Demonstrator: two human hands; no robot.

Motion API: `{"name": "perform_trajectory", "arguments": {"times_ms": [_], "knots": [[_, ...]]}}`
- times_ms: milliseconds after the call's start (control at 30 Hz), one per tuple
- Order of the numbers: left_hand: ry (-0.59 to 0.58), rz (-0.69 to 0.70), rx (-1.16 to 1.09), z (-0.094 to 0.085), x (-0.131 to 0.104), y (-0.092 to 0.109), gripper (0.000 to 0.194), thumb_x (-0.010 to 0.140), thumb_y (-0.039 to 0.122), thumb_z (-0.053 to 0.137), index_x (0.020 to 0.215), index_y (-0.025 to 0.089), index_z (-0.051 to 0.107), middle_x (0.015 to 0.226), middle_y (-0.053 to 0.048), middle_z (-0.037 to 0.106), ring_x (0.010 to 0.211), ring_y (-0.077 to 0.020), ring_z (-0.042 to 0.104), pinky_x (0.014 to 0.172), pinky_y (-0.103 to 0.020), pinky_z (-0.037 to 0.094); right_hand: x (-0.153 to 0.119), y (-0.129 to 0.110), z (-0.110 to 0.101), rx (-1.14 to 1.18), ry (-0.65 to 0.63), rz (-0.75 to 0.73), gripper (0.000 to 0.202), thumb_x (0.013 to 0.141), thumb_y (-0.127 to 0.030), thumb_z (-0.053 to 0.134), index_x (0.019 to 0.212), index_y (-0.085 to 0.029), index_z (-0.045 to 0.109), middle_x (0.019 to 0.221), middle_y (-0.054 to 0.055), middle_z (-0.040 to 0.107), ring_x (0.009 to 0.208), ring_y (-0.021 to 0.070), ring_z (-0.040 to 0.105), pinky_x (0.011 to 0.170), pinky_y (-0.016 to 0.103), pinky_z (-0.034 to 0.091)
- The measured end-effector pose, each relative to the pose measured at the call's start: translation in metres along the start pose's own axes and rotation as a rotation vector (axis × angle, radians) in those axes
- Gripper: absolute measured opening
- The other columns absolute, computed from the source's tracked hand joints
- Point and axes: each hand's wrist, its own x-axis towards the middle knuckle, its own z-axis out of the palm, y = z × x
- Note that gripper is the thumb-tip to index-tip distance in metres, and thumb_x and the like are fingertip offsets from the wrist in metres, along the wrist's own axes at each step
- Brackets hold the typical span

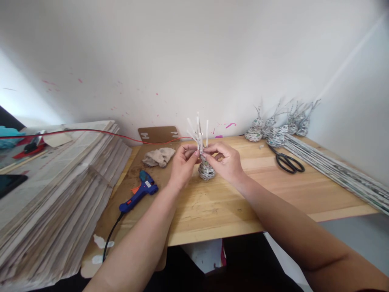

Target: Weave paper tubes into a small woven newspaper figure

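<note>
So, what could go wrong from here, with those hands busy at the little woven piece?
The left hand and right hand pinch the woven piece near its narrow top; pressing hard might crease its thin strips.

The glue gun lies beside the left forearm; if hot, it could burn on contact.

A single view, from the person's own head
From beside the worktop [209,219] I see it facing forward and down, across to the wall [182,52] — near enough that the left hand [183,165] and right hand [227,162] come mid-view, forearms [136,243] entering from below.
</note>
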Motion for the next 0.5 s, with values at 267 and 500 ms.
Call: {"name": "perform_trajectory", "arguments": {"times_ms": [267,500], "knots": [[-0.029,0.017,-0.03,0.0006,-0.0012,-0.0016,0.043,0.071,0.044,0.084,0.096,0.02,0.059,0.087,-0.001,0.073,0.079,-0.0126,0.068,0.071,-0.023,0.053,0.0005,-0.0027,-0.0009,0.012,0.013,-0.01,0.004,0.082,-0.023,0.072,0.086,-0.022,0.072,0.095,0.005,0.075,0.073,0.0153,0.069,0.054,0.025,0.052],[-0.075,0.122,0.125,-0.0028,-0.0011,0.0004,0.034,0.073,0.041,0.083,0.092,0.019,0.066,0.091,-0.004,0.074,0.08,-0.0147,0.069,0.072,-0.027,0.058,0.0,-0.0008,-0.0008,-0.019,0.019,-0.024,0.003,0.084,-0.022,0.069,0.086,-0.022,0.071,0.09,0.004,0.072,0.072,0.0147,0.067,0.054,0.025,0.053]]}}
